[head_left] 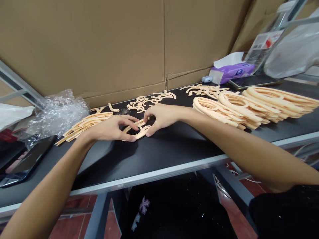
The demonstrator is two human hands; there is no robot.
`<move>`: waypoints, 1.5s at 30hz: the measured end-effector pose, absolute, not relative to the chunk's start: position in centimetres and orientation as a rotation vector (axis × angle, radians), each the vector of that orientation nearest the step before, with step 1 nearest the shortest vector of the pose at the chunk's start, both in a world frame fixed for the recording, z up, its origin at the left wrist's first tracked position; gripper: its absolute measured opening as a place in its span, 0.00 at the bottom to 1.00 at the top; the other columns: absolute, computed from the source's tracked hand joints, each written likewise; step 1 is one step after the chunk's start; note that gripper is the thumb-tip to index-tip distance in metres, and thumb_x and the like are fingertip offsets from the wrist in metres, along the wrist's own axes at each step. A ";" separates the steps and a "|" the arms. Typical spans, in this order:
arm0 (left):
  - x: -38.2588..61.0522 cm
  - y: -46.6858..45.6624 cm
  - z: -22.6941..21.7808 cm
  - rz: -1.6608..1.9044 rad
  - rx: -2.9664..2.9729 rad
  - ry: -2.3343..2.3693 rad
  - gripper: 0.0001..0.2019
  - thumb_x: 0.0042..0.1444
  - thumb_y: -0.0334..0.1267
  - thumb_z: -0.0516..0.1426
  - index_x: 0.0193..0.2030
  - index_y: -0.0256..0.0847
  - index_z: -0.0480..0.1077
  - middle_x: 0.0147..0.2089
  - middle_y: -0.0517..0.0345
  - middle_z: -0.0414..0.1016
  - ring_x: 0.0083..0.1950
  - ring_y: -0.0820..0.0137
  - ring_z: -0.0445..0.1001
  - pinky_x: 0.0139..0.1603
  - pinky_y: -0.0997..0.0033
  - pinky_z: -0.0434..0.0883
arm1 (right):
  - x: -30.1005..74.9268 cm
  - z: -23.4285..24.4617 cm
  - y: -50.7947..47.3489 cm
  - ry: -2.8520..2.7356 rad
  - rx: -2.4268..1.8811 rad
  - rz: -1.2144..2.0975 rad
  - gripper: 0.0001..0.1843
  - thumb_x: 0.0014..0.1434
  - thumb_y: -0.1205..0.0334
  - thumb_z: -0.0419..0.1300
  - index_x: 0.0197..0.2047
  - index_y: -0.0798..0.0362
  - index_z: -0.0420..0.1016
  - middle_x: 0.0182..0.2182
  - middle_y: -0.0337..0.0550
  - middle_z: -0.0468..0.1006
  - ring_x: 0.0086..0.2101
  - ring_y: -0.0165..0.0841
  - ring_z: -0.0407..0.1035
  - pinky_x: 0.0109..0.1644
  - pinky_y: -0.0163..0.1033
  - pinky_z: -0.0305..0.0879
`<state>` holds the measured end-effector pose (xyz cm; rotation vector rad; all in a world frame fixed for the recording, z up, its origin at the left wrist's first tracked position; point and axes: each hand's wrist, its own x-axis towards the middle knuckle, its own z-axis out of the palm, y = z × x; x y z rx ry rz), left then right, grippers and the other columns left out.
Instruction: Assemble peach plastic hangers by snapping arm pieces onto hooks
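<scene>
Black table point(104, 162) under pale frame point(141, 134). Left hand point(112, 127), right hand point(160, 116), half-curled, hold frame's opposite sides; best grip lightly, evenly.

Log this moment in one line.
left hand: on curved piece; right hand: on same piece; loose bits: beyond hands; stacks: at right

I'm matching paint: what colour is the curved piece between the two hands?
The curved piece is pale cream-beige; the head view shows it.

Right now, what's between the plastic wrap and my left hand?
In the head view, a pile of pale strips lies between the plastic wrap and your left hand.
</scene>
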<state>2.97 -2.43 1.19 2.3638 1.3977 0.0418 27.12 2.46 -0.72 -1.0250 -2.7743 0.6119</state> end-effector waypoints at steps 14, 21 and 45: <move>2.9 -2.4 1.2 0.006 2.337 1.456 0.34 0.52 0.56 0.67 0.64 0.47 0.77 0.63 0.53 0.82 0.61 0.52 0.80 0.64 0.58 0.75 | 27.1 -0.3 1.9 -2.825 -1.042 0.499 0.31 0.52 0.47 0.77 0.55 0.55 0.85 0.49 0.48 0.86 0.45 0.40 0.77 0.42 0.38 0.64; 2.6 -2.1 0.9 0.050 2.366 1.425 0.35 0.49 0.58 0.68 0.64 0.49 0.78 0.68 0.54 0.80 0.66 0.49 0.78 0.72 0.54 0.71 | 27.0 -0.3 1.7 -2.856 -0.908 0.522 0.32 0.54 0.51 0.76 0.59 0.55 0.81 0.55 0.49 0.83 0.51 0.41 0.75 0.47 0.38 0.64; 3.9 -2.5 -0.3 0.370 2.398 1.433 0.29 0.61 0.60 0.62 0.60 0.43 0.78 0.62 0.50 0.82 0.58 0.53 0.79 0.67 0.51 0.74 | 33.3 -1.6 -9.7 -2.599 -1.685 -0.259 0.23 0.70 0.46 0.56 0.49 0.55 0.83 0.39 0.62 0.85 0.41 0.53 0.80 0.35 0.45 0.53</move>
